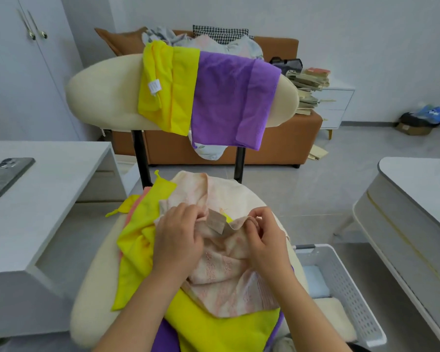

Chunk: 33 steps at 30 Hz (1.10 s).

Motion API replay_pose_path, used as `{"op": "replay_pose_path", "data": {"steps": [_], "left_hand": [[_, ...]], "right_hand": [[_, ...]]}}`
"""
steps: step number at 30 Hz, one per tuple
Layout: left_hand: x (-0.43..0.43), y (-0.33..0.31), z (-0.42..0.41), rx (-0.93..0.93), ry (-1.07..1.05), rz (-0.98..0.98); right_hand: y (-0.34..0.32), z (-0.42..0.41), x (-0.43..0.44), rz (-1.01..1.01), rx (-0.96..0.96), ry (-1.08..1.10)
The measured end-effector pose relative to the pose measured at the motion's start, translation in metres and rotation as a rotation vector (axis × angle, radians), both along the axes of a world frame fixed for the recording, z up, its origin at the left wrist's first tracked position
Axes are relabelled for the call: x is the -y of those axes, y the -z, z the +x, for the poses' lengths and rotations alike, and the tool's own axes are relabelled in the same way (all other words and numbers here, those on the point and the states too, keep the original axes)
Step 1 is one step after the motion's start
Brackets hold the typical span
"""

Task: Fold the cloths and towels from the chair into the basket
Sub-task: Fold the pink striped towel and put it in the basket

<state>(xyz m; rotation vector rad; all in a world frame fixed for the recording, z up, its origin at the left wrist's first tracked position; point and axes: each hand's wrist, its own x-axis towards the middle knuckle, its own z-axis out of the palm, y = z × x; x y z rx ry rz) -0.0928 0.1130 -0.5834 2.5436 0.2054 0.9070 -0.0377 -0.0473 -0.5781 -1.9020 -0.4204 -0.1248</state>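
Pink towel (221,273): pinched by left hand (175,240) and right hand (266,240), unfolded; chair (97,97) cloths remaining; basket (341,283) nearly empty.

On the chair (92,301), left hand (178,240) and right hand (267,237) pinch a pink towel (221,275)

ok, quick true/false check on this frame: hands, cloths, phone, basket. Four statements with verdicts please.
1. The left hand and right hand both hold the pink towel over the chair seat. True.
2. A purple cloth and a yellow cloth hang over the chair back. True.
3. The phone lies on the chair seat. False: it lies on the white table at the left.
4. The basket stands left of the chair seat. False: it stands on its right.
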Motion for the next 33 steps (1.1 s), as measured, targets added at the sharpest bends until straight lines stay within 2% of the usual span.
{"op": "replay_pose_path", "data": {"steps": [3, 6, 8, 10, 13, 15, 18, 20, 22, 25, 27, 29, 33], "left_hand": [[-0.003, 0.005, 0.003, -0.028, 0.017, 0.089], [-0.009, 0.002, 0.005, 0.086, -0.013, -0.059], [-0.016, -0.004, 0.004, 0.189, -0.077, -0.232], [-0.023, -0.009, 0.003, 0.243, -0.153, -0.337], [-0.025, -0.015, 0.0, 0.298, -0.186, -0.403], [-0.026, -0.014, -0.001, 0.326, -0.194, -0.475], [-0.028, -0.011, -0.002, 0.324, -0.175, -0.732], [-0.029, -0.013, -0.002, 0.347, -0.17, -0.834], [-0.031, -0.016, -0.004, 0.371, -0.175, -0.797], [-0.035, -0.021, -0.01, 0.289, -0.082, -0.614], [-0.039, -0.02, -0.013, 0.153, 0.028, -0.431], [-0.041, -0.013, -0.011, 0.082, 0.087, -0.285], [-0.046, -0.006, -0.009, 0.096, -0.033, -0.22]], "right_hand": [[-0.006, 0.001, -0.003, -0.001, 0.025, 0.003], [-0.012, 0.006, 0.0, -0.043, 0.009, -0.129], [-0.011, 0.014, 0.006, -0.265, 0.008, -0.243], [-0.007, 0.023, 0.013, -0.535, -0.005, -0.252], [-0.003, 0.034, 0.024, -0.698, -0.082, -0.186], [-0.004, 0.038, 0.031, -0.649, -0.11, -0.126], [-0.009, 0.039, 0.034, -0.406, -0.127, 0.006], [-0.016, 0.037, 0.035, -0.286, -0.117, 0.058], [-0.023, 0.037, 0.041, -0.289, -0.179, -0.049], [-0.026, 0.037, 0.055, -0.539, -0.307, -0.253], [-0.023, 0.039, 0.062, -0.698, -0.301, -0.235], [-0.019, 0.042, 0.067, -0.758, -0.283, -0.189], [-0.009, 0.048, 0.078, -0.747, -0.198, 0.041]]}}
